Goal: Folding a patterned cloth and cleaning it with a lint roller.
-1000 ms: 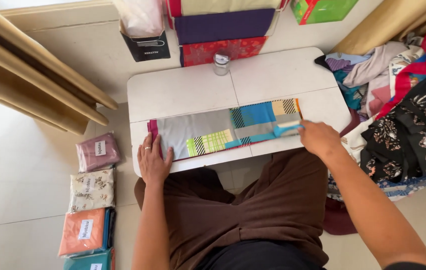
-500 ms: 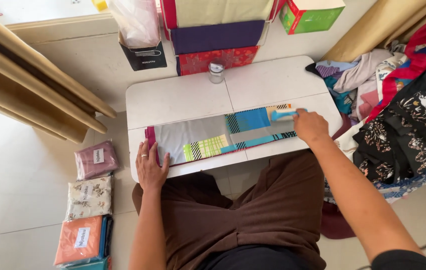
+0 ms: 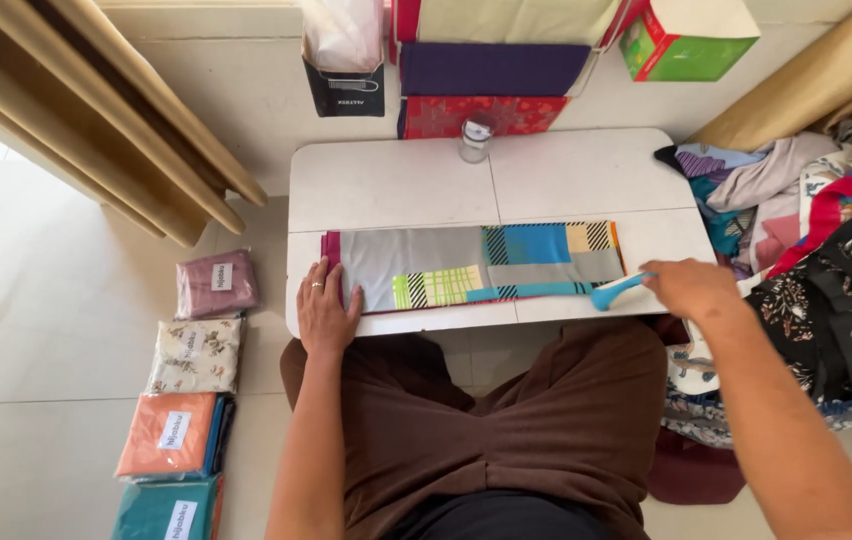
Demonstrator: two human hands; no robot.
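Pinning the folded patchwork cloth (image 3: 476,265) flat on the white worktop (image 3: 386,180) with the left hand (image 3: 326,315), palm spread; right hand (image 3: 686,288) closed on a blue tool (image 3: 614,293) at the cloth's near right corner. Already folded into a strip, apparently being pressed; packed cloths (image 3: 196,355) beyond the left grip.

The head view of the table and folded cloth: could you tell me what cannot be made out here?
- Blue tool: its handle end is hidden inside the right hand, so its kind is unclear.
- Folded cloth: its left end lies under the left hand.
- Teal packet: cut off by the bottom edge.
- Small jar: contents too small to tell.
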